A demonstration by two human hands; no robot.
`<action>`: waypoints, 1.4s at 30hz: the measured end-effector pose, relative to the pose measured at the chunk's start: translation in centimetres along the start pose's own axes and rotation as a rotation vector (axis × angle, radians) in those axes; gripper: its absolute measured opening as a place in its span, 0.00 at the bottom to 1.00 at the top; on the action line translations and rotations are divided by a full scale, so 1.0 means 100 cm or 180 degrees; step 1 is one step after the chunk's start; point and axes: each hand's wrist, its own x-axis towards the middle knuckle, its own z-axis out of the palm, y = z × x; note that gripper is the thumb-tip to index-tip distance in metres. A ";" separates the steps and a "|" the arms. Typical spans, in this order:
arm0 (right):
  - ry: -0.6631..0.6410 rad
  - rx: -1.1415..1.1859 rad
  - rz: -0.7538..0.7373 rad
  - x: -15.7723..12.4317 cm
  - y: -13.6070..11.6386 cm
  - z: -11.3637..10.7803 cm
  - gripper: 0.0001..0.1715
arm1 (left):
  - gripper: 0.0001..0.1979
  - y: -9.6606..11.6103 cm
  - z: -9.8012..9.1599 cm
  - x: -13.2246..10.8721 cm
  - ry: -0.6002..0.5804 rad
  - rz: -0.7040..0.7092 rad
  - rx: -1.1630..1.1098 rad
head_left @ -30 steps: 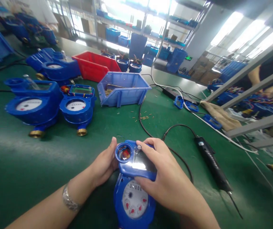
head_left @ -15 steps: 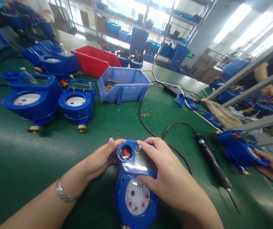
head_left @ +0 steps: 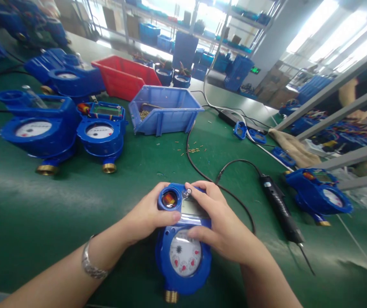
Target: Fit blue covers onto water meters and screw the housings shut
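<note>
A blue water meter (head_left: 183,280) with a white dial and red pointers stands before me on the green table, its brass fitting toward me. My left hand (head_left: 151,214) grips the left side of its upper housing, thumb lying across the front beside a round opening with red and yellow parts inside. On the right side, my right hand (head_left: 217,218) is closed around the same housing, fingers at the top by a small clear tube and thumb over the dial's upper edge. Part of the display window is hidden under that hand.
A black electric screwdriver (head_left: 281,209) with a cable lies to the right, near another blue meter (head_left: 323,194). Small brass screws (head_left: 193,150) are scattered ahead, before a blue bin (head_left: 170,119) and a red bin (head_left: 119,81). More blue meters (head_left: 37,137) stand at left.
My left thumb has come down from the top onto the housing's front. At right, another person's hand has let go of a meter and left the view.
</note>
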 end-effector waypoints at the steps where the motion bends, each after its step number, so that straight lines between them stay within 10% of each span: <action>1: 0.0132 0.0348 0.0043 0.000 0.004 0.002 0.34 | 0.30 0.000 0.001 0.000 0.0030 -0.0012 0.0018; 8: 0.0933 0.2718 0.2332 0.019 0.006 0.014 0.26 | 0.30 0.003 0.006 0.000 0.0038 -0.0108 0.0004; 13: 0.0892 0.3567 0.2839 0.025 0.002 0.018 0.25 | 0.30 0.004 0.008 0.000 0.0090 -0.0109 0.0022; 33: 0.1125 0.3415 0.2055 0.020 0.006 0.029 0.19 | 0.25 0.009 0.010 -0.018 -0.0216 -0.0371 -0.0382; 42: 0.0186 0.0473 -0.0249 -0.021 -0.015 -0.029 0.45 | 0.42 0.039 0.007 -0.033 0.0504 0.1512 0.2374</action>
